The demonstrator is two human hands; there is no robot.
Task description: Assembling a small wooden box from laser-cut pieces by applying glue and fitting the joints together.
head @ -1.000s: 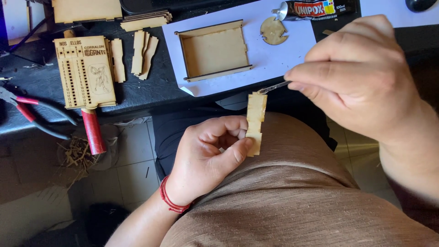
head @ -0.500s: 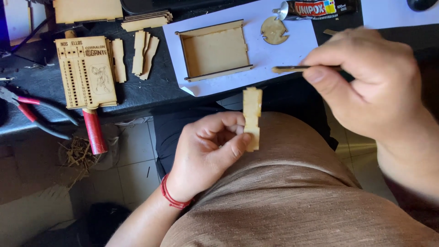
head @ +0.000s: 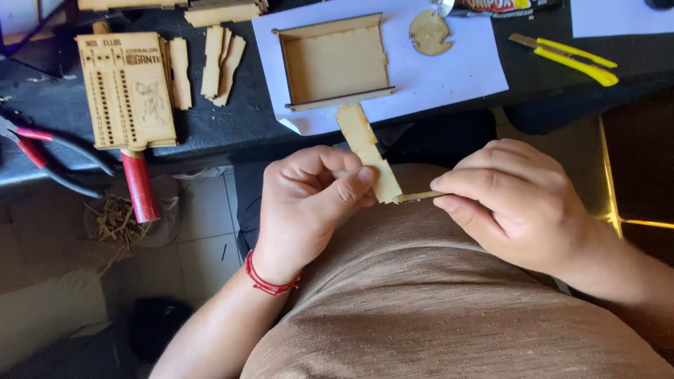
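My left hand (head: 309, 196) pinches a narrow notched strip of thin wood (head: 366, 149) between thumb and fingers, over my lap; the strip leans up and to the left. My right hand (head: 516, 200) grips a small flat stick (head: 415, 197) whose tip touches the strip's lower end. A red cord bracelet (head: 270, 282) circles my left wrist. On the dark table above, an open wooden box frame (head: 333, 62) lies on a white sheet of paper (head: 456, 70).
On the table are an engraved wooden panel (head: 126, 88), loose wooden strips (head: 217, 60), a round wooden disc (head: 430, 31), a glue tube (head: 502, 5), a yellow cutter (head: 565, 55) and red-handled pliers (head: 42, 151). A red-handled tool (head: 139, 186) hangs over the table edge. Tiled floor lies below.
My right hand came down from the table's paper to my lap, bringing the stick's tip to the strip's lower end. The strip tilted leftward in my left hand.
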